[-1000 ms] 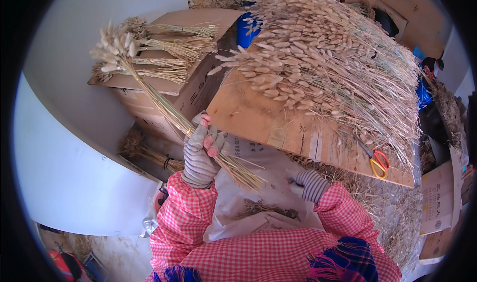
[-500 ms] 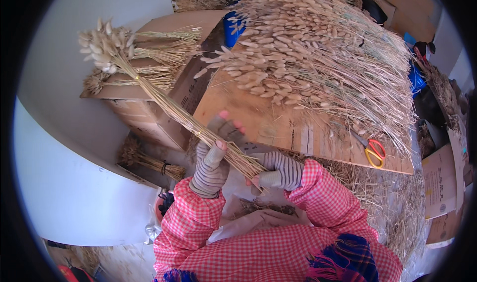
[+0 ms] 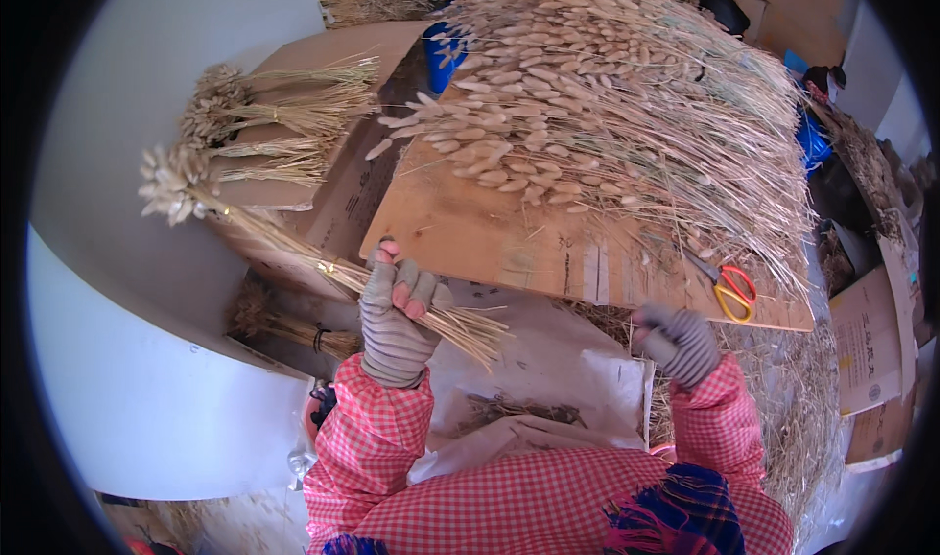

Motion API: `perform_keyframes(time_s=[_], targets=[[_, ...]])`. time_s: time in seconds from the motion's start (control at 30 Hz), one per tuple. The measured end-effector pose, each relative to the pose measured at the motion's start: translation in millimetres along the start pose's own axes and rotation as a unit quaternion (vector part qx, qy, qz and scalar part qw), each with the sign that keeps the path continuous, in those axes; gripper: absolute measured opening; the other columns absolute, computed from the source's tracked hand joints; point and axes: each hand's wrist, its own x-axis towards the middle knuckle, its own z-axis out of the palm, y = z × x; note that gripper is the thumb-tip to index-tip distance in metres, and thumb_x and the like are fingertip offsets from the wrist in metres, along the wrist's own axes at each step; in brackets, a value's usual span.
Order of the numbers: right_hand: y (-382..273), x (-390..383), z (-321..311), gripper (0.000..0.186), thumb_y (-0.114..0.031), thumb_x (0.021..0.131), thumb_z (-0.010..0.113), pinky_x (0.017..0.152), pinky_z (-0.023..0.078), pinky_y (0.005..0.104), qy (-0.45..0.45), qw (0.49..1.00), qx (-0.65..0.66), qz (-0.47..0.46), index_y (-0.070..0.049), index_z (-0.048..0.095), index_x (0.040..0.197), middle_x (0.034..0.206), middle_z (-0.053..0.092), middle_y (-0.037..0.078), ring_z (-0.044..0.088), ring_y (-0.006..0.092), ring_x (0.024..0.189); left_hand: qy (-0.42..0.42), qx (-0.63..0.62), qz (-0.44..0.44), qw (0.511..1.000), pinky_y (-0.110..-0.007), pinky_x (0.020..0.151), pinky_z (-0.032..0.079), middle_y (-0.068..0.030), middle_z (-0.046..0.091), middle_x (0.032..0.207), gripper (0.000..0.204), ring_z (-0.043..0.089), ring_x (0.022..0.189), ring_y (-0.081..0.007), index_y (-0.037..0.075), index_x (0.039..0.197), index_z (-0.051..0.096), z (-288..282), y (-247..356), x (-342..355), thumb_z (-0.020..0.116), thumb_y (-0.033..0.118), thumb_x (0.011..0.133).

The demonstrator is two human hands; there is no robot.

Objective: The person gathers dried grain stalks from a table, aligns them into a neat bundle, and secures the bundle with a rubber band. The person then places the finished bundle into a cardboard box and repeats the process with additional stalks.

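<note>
My left hand [image 3: 399, 315], in a striped fingerless glove, is closed around the stems of a tied bundle of dried bunny-tail grass [image 3: 269, 232]. The fluffy heads point to the upper left, and the cut ends stick out to the right of the fist. Two ties show along the stems. My right hand [image 3: 678, 345], gloved alike, is off the bundle, just below the board's front edge. Its fingers look bent but are blurred, and I see nothing in them. Nearest to it lie scissors [image 3: 729, 291] with red and yellow handles, on the wooden board.
A large heap of loose bunny-tail grass [image 3: 607, 115] covers much of the wooden board [image 3: 441, 222]. Several tied bundles [image 3: 294, 115] rest on a cardboard box [image 3: 343, 188] at the left. Another bundle [image 3: 304, 332] lies lower down. Straw litters the floor [image 3: 783, 428] at the right.
My right hand has let go of the stem ends and moved right, toward the scissors. My left hand has closed round the stems, and the bundle's head has swung lower.
</note>
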Motion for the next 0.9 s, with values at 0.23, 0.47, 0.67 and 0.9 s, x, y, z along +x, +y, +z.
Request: perform_keyframes(time_s=[0.23,0.47,0.67,0.9], targets=[[49.3,-28.2,-98.7,0.031,-0.013,0.082,0.061,0.079,0.048,0.0465,0.244,0.83,-0.483,0.138,-0.011,0.057,0.112,0.1,0.062,0.017,0.062,0.0344,0.088,-0.047,-0.008,-0.001,0.999,-0.023,0.05,0.035,0.0083,0.034,0.059,0.012,0.033,0.049,-0.005,0.016,0.099,0.052,3.9,-19.8,-1.6,0.046,0.026,0.1],[103.2,-35.4,-118.0,0.041,-0.017,0.082,0.062,0.092,0.048,0.0419,0.159,0.868,-0.419,0.212,-0.012,0.053,0.122,0.121,0.058,0.018,0.059,0.0378,0.106,-0.023,0.063,0.0,0.998,-0.021,0.047,0.033,0.0074,0.034,0.058,0.01,0.033,0.047,-0.0058,0.016,0.101,0.053,11.6,-38.9,-5.8,0.051,0.025,0.098],[101.5,-8.3,-127.8,0.048,-0.021,0.082,0.064,0.081,0.052,0.0427,0.076,0.831,-0.48,0.27,-0.013,0.047,0.126,0.111,0.063,0.018,0.064,0.034,0.096,-0.014,0.069,-0.003,0.998,-0.027,0.054,0.037,0.0074,0.034,0.057,0.011,0.035,0.048,-0.0075,0.019,0.1,0.056,23.1,-34.5,-0.9,0.055,0.029,0.096],[41.1,-26.9,-119.7,0.043,-0.033,0.08,0.066,0.074,0.054,0.0428,0.049,0.8,-0.471,0.368,-0.007,0.053,0.112,0.094,0.067,0.016,0.067,0.0302,0.087,0.037,0.088,0.082,0.992,-0.028,0.058,0.038,0.0076,0.033,0.059,0.015,0.035,0.05,-0.0075,0.019,0.101,0.053,50.1,-16.0,11.9,0.055,0.033,0.096]])
